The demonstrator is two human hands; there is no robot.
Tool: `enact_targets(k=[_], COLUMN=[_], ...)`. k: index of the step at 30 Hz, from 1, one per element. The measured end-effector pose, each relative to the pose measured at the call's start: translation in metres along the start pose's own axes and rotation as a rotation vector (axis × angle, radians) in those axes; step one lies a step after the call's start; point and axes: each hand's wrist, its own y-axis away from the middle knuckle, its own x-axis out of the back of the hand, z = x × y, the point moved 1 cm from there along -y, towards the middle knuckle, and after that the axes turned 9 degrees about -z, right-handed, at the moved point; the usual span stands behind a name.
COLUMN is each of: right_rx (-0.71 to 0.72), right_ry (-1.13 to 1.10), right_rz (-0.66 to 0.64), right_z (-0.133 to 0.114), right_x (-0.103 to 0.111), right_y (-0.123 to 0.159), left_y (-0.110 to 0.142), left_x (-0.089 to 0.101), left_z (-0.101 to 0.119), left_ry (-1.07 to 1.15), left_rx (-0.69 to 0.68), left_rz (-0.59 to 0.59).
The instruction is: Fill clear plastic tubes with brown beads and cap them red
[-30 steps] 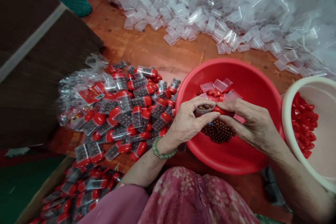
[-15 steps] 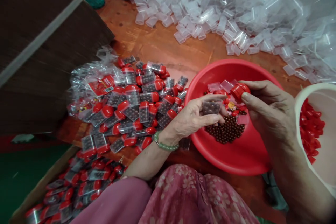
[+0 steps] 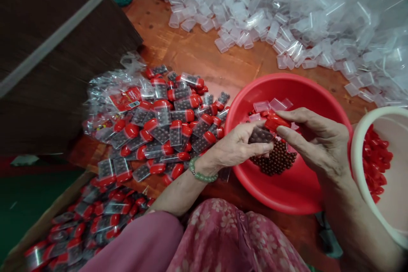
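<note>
Over the red basin (image 3: 280,199), my left hand (image 3: 236,144) is closed around a clear plastic case (image 3: 259,135) filled with dark brown balls. Between thumb and fingers my right hand (image 3: 318,140) pinches a red plastic cap (image 3: 276,123), held close against the open end of the case; whether it is seated cannot be made out. Beneath the hands lies a heap of small brown balls (image 3: 276,159). Several empty clear sleeves (image 3: 262,106) and red pieces rest at the basin's far side, partly hidden by my fingers.
Left of the basin spreads a pile of filled, red-capped cases (image 3: 162,114), beside clear plastic bags (image 3: 105,89). More lie in a box (image 3: 92,221) at lower left. Empty clear sleeves (image 3: 255,21) are heaped at the back. A white bucket (image 3: 358,144) of red caps (image 3: 376,165) stands right.
My right hand has moved left and brought the red cap up to the filled case. The case in my left hand has tilted a little. The camera view has shifted slightly.
</note>
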Motion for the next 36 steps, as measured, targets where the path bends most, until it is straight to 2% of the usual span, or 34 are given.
enact_targets(k=[3,8,18,29,33,36], right_rx=[-0.009,0.026,0.019,0.097,0.226,0.331], right_ry=[0.006,0.016,0.006,0.07,0.184,0.32], right_rz=[0.087,0.041,0.119,0.019,-0.063,-0.122], right_z=[0.001,0.001,-0.005,0.002,0.002,0.003], right_x=[-0.003,-0.009,-0.016,-0.015,-0.007,-0.003], right_y=[0.001,-0.001,0.002,0.006,0.006,0.005], left_y=[-0.003,-0.005,-0.007,-0.008,-0.008,-0.008], left_x=[0.001,0.0,0.004,0.008,0.007,0.007], left_z=[0.0,-0.002,0.0,-0.003,-0.002,-0.002], left_ry=[-0.041,-0.038,-0.12,-0.037,-0.015,-0.042], left_rx=[0.02,0.031,0.044,0.036,0.01,0.041], left_rz=[-0.004,-0.022,-0.052,-0.093,-0.123,-0.131])
